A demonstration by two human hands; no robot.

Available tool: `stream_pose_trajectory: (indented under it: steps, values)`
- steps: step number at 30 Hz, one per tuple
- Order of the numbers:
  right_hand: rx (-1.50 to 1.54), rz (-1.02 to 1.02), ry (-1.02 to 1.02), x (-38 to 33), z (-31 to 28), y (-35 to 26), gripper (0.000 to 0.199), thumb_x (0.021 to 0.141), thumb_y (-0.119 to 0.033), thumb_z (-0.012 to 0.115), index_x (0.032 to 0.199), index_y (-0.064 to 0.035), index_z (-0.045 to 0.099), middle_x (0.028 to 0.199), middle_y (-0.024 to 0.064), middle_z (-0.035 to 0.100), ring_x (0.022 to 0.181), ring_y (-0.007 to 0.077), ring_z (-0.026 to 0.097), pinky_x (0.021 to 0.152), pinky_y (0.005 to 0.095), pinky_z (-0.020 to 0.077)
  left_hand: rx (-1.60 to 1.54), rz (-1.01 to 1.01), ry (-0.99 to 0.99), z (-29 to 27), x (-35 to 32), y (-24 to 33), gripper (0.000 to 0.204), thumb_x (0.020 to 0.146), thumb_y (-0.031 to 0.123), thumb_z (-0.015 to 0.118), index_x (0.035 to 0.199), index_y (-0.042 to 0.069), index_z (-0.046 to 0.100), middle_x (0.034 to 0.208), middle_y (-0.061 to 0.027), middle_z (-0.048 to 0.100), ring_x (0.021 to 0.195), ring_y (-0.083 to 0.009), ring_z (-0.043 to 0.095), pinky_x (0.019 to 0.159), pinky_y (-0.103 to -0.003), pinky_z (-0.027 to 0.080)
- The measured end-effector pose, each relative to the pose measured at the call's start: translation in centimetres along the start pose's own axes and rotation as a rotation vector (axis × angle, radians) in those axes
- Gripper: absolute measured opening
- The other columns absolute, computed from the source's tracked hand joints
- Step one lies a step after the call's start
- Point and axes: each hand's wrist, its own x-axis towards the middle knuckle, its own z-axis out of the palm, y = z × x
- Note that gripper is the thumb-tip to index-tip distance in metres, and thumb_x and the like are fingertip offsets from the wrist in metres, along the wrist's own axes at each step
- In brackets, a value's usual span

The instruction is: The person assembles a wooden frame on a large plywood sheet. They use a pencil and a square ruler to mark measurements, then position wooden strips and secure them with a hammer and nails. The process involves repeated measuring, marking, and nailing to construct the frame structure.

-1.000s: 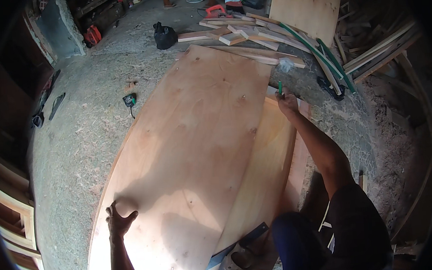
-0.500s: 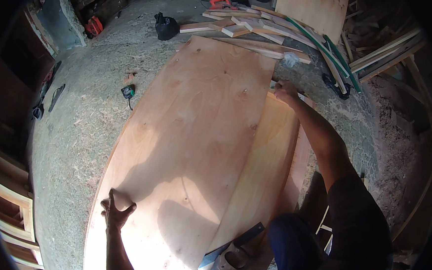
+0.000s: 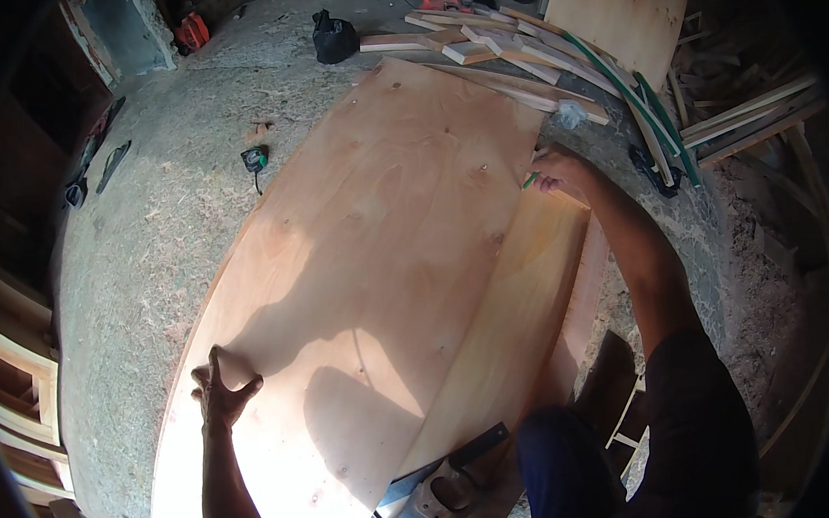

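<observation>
A large plywood sheet (image 3: 382,194) stretches away in front of me. Along its right part lies a narrower, yellower board (image 3: 503,301). My left hand (image 3: 223,392) rests on the sheet near its left edge, thumb and fingers spread. At the far end of the yellow board, my right hand (image 3: 561,176) is closed around a slim green pencil (image 3: 530,180), its tip at the board's corner by the plywood. Much of the pencil is hidden by the fingers. Close to my knee, a handsaw (image 3: 439,504) lies beside a dark-bladed square (image 3: 478,447) on the boards.
A tape measure (image 3: 255,159) sits on the concrete floor to the left. Beyond the sheet are a black plastic bag (image 3: 335,38) and a pile of wood strips (image 3: 506,49). Green strips (image 3: 627,89) lie at the right, and a wooden frame (image 3: 13,369) stands at far left.
My right hand has turned and shifted in at the board's far corner, and the green pencil now shows in its fingers. My left hand has stayed in place. The view has moved slightly.
</observation>
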Motion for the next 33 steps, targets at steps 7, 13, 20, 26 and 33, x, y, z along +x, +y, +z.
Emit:
stream_pose_trajectory:
  steps: [7,13,20,26,33]
  values:
    - [0.248,-0.119,-0.298,-18.6,5.0,-6.7,0.025,0.096,-0.020,0.056,0.089,0.0025,0.064,0.074,0.0100,0.067,0.061,0.0149,0.066,0.055,0.0268,0.0533,0.016,-0.030,-0.057,-0.4,-0.1,0.1,0.122,0.058,0.051,0.088,0.156,0.032,0.018,0.145,-0.0244,0.022,0.129,-0.0501,0.031,0.101,-0.058,0.044]
    - [0.293,-0.391,-0.631,-36.1,16.7,-13.1,0.023,0.097,-0.015,0.059,0.111,0.0028,0.063,0.080,0.0084,0.069,0.071,0.0117,0.066,0.068,0.0288,0.0545,-0.309,0.231,-0.129,0.4,-7.8,-9.0,0.086,0.090,0.061,0.059,0.157,0.020,0.024,0.163,-0.0142,0.018,0.148,-0.0395,0.020,0.119,-0.049,0.025]
    - [0.099,-1.150,-0.827,-48.7,27.9,-21.7,0.027,0.092,-0.010,0.065,0.118,-0.0021,0.065,0.096,0.0197,0.070,0.088,0.0299,0.071,0.076,0.0354,0.0550,-0.256,-0.206,-0.347,2.8,-31.0,-30.7,0.071,0.098,0.056,0.047,0.157,0.026,0.022,0.163,-0.0108,0.019,0.143,-0.0378,0.033,0.119,-0.045,0.027]
    - [0.105,-1.642,-0.959,-60.3,41.2,-28.7,0.027,0.090,-0.017,0.064,0.115,-0.0077,0.064,0.077,0.0135,0.067,0.071,0.0329,0.068,0.061,0.0425,0.0535,-0.234,-0.550,-0.267,5.7,-41.9,-41.7,0.083,0.091,0.047,0.063,0.157,0.021,0.020,0.144,-0.0248,0.046,0.130,-0.0404,0.049,0.108,-0.046,0.041]
    - [-0.120,-1.927,-0.983,-70.2,53.5,-31.7,0.027,0.091,-0.016,0.059,0.115,-0.0067,0.059,0.074,0.0103,0.067,0.067,0.0289,0.068,0.057,0.0425,0.0540,-0.087,-0.612,-0.138,7.1,-42.6,-39.9,0.093,0.078,0.039,0.081,0.149,0.022,0.024,0.121,-0.0244,0.057,0.103,-0.0424,0.064,0.085,-0.051,0.053]
